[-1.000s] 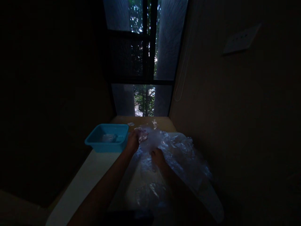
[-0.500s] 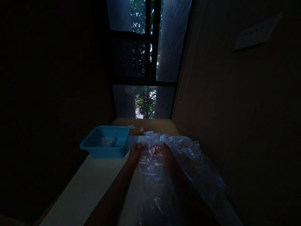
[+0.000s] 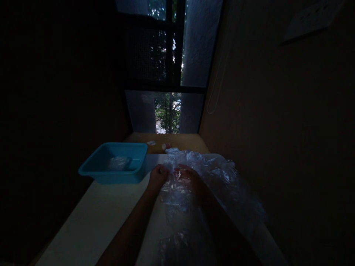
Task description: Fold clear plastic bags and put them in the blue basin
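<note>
A crinkled clear plastic bag [image 3: 177, 190] lies in front of me on the white table, with its far part between my two hands. My left hand [image 3: 159, 176] is closed in a pinch at the bag's left edge. From the right, my right hand [image 3: 190, 176] bends its fingers over the same plastic and grips it, shiny film partly covering the fingertips. Dim light hides what, if anything, is inside the bag. More loose clear plastic [image 3: 216, 171] is heaped beside and beyond my right hand.
On the left stands a blue basin [image 3: 119, 176] with a clear plastic bundle [image 3: 119, 162] in it. Past the white table [image 3: 111, 207], a small reddish-white roll [image 3: 166, 146] and a white scrap [image 3: 151, 143] lie on a wooden ledge [image 3: 188, 139]. Walls flank both sides.
My right hand has moved left over the plastic, closer to my left hand, and covers a reddish patch that showed there before. The whole view has shifted slightly.
</note>
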The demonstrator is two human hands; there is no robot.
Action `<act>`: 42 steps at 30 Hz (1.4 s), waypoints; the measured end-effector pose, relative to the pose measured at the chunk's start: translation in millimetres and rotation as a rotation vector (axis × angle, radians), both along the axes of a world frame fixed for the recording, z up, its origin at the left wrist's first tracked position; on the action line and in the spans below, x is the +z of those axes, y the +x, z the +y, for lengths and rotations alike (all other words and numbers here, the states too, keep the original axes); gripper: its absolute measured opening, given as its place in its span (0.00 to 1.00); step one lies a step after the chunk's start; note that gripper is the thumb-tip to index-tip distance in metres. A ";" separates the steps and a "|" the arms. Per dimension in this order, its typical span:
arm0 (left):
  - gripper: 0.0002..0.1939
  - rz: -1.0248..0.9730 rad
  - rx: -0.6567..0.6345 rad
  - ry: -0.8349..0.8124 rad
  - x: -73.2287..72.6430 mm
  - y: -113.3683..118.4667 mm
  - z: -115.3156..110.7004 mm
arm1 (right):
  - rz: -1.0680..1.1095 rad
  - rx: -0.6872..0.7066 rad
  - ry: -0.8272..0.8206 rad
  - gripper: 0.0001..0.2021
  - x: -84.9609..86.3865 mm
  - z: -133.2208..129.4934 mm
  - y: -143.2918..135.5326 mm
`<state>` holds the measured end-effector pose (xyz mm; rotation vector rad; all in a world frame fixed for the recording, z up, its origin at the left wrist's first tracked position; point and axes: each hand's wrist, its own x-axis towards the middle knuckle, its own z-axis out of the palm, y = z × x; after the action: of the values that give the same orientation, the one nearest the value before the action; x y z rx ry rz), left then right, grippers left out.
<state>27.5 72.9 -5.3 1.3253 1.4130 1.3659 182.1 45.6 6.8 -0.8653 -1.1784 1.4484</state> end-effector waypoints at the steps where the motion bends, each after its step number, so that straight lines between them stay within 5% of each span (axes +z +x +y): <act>1: 0.09 0.021 0.021 0.000 0.2 1.1 0.1 | 0.062 0.016 -0.024 0.20 -0.7 0.6 -0.7; 8: 0.09 0.134 0.045 -0.005 -2.4 2.6 0.6 | 0.103 -0.028 0.039 0.34 -4.2 6.5 -4.6; 16: 0.09 0.157 0.075 0.015 -1.8 0.4 0.2 | -0.278 -0.058 0.239 0.36 -26.4 11.2 -9.0; 22: 0.12 -0.059 -0.100 -0.017 3.0 -3.4 -2.5 | -0.480 -0.235 0.441 0.07 -19.7 14.6 -8.3; 30: 0.16 -0.366 -0.203 -0.090 12.0 -2.9 -10.0 | -0.266 -0.229 0.046 0.11 -19.4 15.5 -6.3; 37: 0.15 -0.728 -0.321 -0.183 11.7 -10.8 -5.8 | 0.029 -0.276 -0.003 0.26 -8.1 12.8 -4.8; 42: 0.11 -0.872 -0.427 -0.212 10.5 -16.8 -2.1 | -0.179 -0.174 0.042 0.09 -4.0 11.7 -1.3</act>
<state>10.7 70.8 5.2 0.6775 0.6101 1.2198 180.9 57.4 2.8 -1.0587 -1.2277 1.2212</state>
